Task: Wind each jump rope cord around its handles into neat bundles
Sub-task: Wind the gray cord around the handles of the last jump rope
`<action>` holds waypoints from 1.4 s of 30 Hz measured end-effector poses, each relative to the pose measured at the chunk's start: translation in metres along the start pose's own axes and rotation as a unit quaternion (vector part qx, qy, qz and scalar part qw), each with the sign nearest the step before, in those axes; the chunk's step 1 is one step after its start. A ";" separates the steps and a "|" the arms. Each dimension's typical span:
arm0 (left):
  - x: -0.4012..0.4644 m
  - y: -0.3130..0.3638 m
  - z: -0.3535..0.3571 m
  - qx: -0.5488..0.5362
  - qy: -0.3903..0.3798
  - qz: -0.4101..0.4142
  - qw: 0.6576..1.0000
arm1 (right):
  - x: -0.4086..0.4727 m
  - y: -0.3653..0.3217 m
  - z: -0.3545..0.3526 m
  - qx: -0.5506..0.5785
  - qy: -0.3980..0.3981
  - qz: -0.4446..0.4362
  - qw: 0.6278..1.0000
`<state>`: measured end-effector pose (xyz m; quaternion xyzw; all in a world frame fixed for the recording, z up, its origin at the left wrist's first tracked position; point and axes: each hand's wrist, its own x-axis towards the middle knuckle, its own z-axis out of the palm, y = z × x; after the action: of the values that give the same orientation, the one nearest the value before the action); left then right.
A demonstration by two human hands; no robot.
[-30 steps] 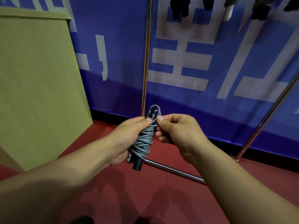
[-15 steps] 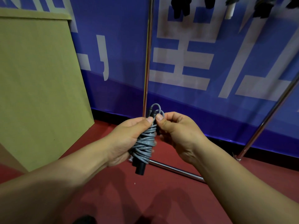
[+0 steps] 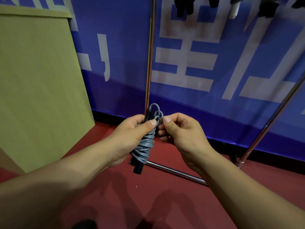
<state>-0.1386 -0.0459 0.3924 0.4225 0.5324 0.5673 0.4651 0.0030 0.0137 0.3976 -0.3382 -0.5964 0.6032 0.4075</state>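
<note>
While gripped upright in the left hand (image 3: 130, 136), kept at chest height over the red floor (image 3: 148, 204), well clear of it: a grey cord (image 3: 146, 144) wound in tight turns round the black handles (image 3: 137, 167), whose lower ends poke out beneath the palm. Held vertical, apparently, so the coils stack along the handles instead of sliding off. Left thumb (image 3: 151, 123) pressed across the top turns, most likely to pin them against unwinding. Fingers curled round the bundle from behind. Right hand (image 3: 179, 133) just beside it, thumb and forefinger pinching the last small loop (image 3: 156, 111) of cord above the handle tops, remaining fingers loosely curled. Probably the finishing tuck: loose end being threaded or seated under a turn to lock the bundle. Behind, a chrome rack (image 3: 149, 63) standing against a blue banner (image 3: 214, 113), with dark items (image 3: 184, 5) hanging from its top, too cropped to identify. At left, a tan board (image 3: 38, 80) leaning by the wall.
</note>
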 end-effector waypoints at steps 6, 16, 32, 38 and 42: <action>0.002 0.003 0.000 -0.020 -0.002 -0.010 1.000 | 0.003 -0.005 -0.003 0.066 -0.032 0.049 0.996; 0.005 0.001 -0.003 -0.019 0.018 -0.024 0.999 | 0.001 -0.011 -0.004 0.118 -0.051 0.120 0.984; 0.018 -0.013 0.005 0.125 0.020 -0.030 0.991 | 0.010 -0.013 -0.003 0.043 -0.010 0.124 0.991; 0.024 -0.024 0.009 0.282 0.041 0.044 0.958 | 0.024 -0.014 -0.023 0.005 0.076 0.099 0.992; 0.027 -0.023 0.013 0.257 0.032 0.050 0.965 | 0.031 -0.019 -0.025 0.011 0.094 0.072 0.993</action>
<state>-0.1299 -0.0171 0.3704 0.5358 0.6530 0.4468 0.2948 0.0136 0.0522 0.4176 -0.4309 -0.5231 0.6028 0.4211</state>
